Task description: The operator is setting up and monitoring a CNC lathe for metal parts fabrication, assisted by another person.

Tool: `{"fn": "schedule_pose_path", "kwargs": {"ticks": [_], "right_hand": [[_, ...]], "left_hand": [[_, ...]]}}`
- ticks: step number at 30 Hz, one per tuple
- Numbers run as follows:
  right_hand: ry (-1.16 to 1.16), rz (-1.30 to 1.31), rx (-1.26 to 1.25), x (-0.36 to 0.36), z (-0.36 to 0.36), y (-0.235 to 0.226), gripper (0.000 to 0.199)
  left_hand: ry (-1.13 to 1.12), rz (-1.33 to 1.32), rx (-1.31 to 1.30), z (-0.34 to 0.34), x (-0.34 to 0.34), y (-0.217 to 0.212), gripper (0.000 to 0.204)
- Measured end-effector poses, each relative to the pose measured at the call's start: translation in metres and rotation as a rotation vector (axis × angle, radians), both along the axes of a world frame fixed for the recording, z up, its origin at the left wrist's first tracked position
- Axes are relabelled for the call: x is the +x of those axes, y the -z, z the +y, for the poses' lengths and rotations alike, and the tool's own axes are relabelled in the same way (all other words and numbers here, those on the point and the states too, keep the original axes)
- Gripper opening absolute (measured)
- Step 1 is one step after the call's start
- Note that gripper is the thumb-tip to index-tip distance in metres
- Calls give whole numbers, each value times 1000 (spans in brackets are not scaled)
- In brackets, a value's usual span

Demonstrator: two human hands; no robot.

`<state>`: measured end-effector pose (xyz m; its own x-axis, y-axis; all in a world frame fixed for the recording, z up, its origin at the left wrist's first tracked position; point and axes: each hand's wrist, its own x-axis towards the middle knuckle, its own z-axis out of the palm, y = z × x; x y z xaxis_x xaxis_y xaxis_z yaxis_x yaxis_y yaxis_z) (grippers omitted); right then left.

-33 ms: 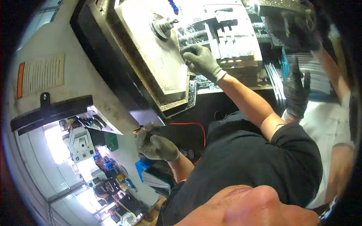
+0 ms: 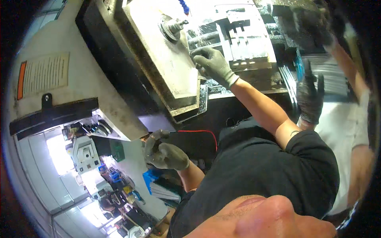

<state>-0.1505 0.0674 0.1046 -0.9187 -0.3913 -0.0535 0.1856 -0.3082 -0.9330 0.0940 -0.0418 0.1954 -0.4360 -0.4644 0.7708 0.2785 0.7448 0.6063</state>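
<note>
My right hand (image 2: 214,65), in a grey-green work glove, reaches into a machine enclosure. Its fingers curl close together beside a round metal spindle (image 2: 172,27), apart from it. Whatever the fingertips hold, if anything, is hidden. Beyond that hand, bright liquid sprays near a metal fixture (image 2: 238,35) with several bars. My left hand (image 2: 166,154), gloved alike, hangs lower left by the bottom edge of the machine's pale side panel (image 2: 115,115). Its fingers are bent and partly apart, with nothing visible between them.
A blue segmented hose (image 2: 183,6) hangs above the spindle. Between my hands juts the enclosure's metal rim (image 2: 186,109). A red cable (image 2: 198,131) runs below. At right, another gloved hand (image 2: 310,95) shows; I cannot tell whether it is a reflection. A blue container (image 2: 151,180) stands lower left.
</note>
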Motion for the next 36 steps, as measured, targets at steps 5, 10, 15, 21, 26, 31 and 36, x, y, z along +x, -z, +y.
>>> {"fn": "schedule_pose_path", "kwargs": {"ticks": [5, 10, 15, 21, 26, 31, 36], "right_hand": [[45, 25, 15, 62, -13, -9, 27], [83, 46, 99, 127, -23, 6, 30], [139, 84, 121, 178, -29, 12, 29], [74, 68, 249, 200, -25, 14, 31], [-21, 85, 277, 211, -13, 29, 29], [-45, 146, 314, 216, -4, 51, 30], [-91, 61, 132, 226, 1, 44, 28]], "left_hand": [[115, 26, 88, -41, 32, 7, 39], [259, -42, -23, -89, 56, 21, 28], [447, -109, 89, -119, 80, 31, 21], [385, -139, 84, -104, 91, 34, 20], [312, -135, 36, -82, 95, 32, 21], [336, -202, 73, -71, 94, 30, 20], [308, -198, 60, -71, 99, 42, 15]]}}
